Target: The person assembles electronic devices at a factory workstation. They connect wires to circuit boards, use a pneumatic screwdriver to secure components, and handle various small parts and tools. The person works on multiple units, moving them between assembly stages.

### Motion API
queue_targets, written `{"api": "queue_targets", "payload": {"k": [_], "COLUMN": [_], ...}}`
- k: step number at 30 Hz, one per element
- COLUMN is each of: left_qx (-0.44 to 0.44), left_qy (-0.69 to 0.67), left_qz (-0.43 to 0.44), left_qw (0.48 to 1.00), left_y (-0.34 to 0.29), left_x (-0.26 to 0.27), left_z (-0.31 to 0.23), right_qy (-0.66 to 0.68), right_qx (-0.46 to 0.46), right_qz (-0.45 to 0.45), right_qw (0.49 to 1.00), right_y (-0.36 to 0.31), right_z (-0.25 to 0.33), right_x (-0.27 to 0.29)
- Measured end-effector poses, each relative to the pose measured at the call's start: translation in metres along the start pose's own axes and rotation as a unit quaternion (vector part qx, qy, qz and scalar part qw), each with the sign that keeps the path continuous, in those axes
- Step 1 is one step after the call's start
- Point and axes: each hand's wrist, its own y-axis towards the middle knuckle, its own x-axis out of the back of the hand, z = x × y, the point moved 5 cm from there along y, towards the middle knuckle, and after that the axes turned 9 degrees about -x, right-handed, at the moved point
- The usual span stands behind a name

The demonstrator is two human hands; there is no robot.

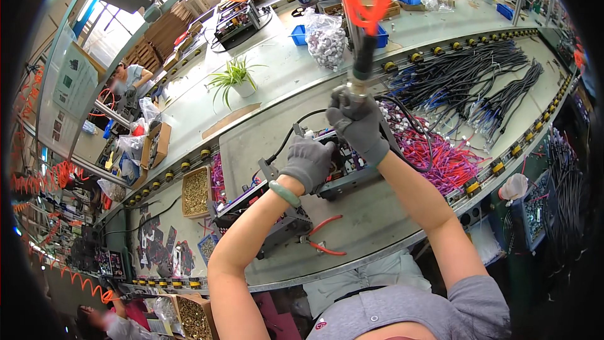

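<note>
My right hand [357,127], in a grey glove, is wrapped round the lower end of a dark air screwdriver [363,56] hung on a red coiled hose. The tool stands nearly upright over an open metal chassis [349,181] with electronic parts inside. My left hand [307,162], also gloved, is closed with curled fingers at the chassis; what it pinches is hidden. A small white part [308,134] shows beside its fingers. Another part of a metal frame [286,223] lies under my left forearm. Red-handled pliers [324,237] lie in front of the chassis.
Black cables [459,72] and a heap of red and purple wires [434,157] lie to the right. A box of small brass-coloured parts [196,192] and flat black pieces [163,242] are at left. Behind the roller rail [415,58] stand a potted plant [242,82] and a bag of parts [326,41].
</note>
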Motion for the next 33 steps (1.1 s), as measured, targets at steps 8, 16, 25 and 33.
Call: {"api": "queue_targets", "payload": {"k": [8, 16, 25, 33], "left_qx": [0.029, 0.27, 0.309, 0.322], "left_qy": [-0.246, -0.828, -0.887, -0.869], "left_qz": [-0.174, -0.335, -0.17, -0.2], "left_qw": [0.953, 0.359, 0.297, 0.318], "left_y": [-0.026, -0.134, -0.148, -0.109], "left_x": [0.013, -0.015, -0.022, -0.009], "left_z": [0.01, 0.016, -0.151, -0.15], "right_qy": [-0.126, -0.109, 0.238, 0.144], "right_qx": [-0.054, -0.06, -0.161, 0.022], "right_qz": [0.106, 0.144, 0.162, 0.05], "right_qw": [0.985, 0.982, 0.944, 0.988], "right_y": [0.006, 0.005, -0.065, -0.148], "right_z": [-0.005, -0.009, 0.065, 0.13], "right_x": [-0.029, -0.029, -0.003, 0.014]}}
